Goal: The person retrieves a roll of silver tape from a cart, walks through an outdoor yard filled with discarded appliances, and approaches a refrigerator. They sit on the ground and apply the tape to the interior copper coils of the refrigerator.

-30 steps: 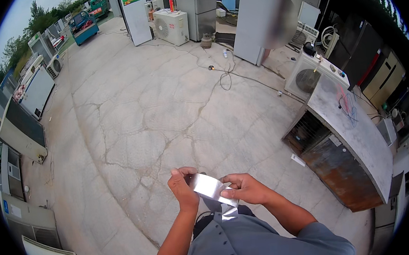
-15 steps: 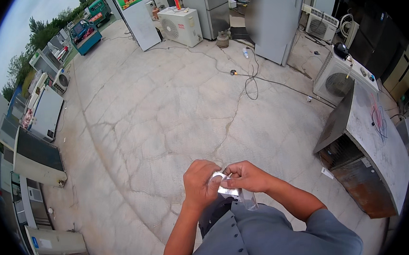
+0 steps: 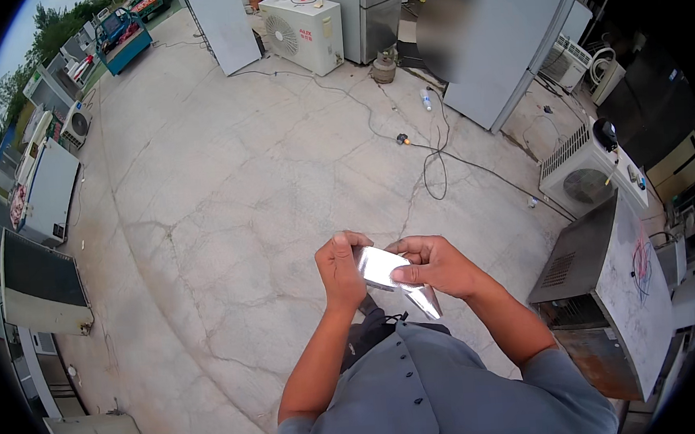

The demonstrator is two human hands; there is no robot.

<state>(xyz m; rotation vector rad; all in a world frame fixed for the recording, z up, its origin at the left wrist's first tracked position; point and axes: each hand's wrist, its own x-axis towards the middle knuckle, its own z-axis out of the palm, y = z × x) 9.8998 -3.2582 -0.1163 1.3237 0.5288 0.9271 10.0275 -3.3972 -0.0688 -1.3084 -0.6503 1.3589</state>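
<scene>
In front of my grey shirt point(image 3: 424, 389), a shiny silver foil strip point(image 3: 379, 265) is stretched between my two hands. My left hand point(image 3: 340, 270) grips its left end with curled fingers and raised thumb. On the other side, my right hand point(image 3: 436, 267) pinches it, thumb pressed on the shiny face, fingers behind. A crumpled tail of foil point(image 3: 424, 300) hangs below the right thumb. Whether a roll sits behind the strip, I cannot tell.
An open rusty metal cabinet point(image 3: 635, 302) stands close on my right, an outdoor air-conditioner unit point(image 3: 562, 170) beyond it. Cables point(image 3: 441, 170) cross the cracked concrete point(image 3: 240, 184). Refrigerators point(image 3: 484, 94) and a gas cylinder point(image 3: 383, 68) stand ahead, discarded appliances point(image 3: 46, 282) line the left, small trucks point(image 3: 122, 51) stand back left.
My hands and the foil sit higher in the picture. Half a second ago they were bunched together; now they are slightly apart, showing the strip's flat face. The view has shifted slightly.
</scene>
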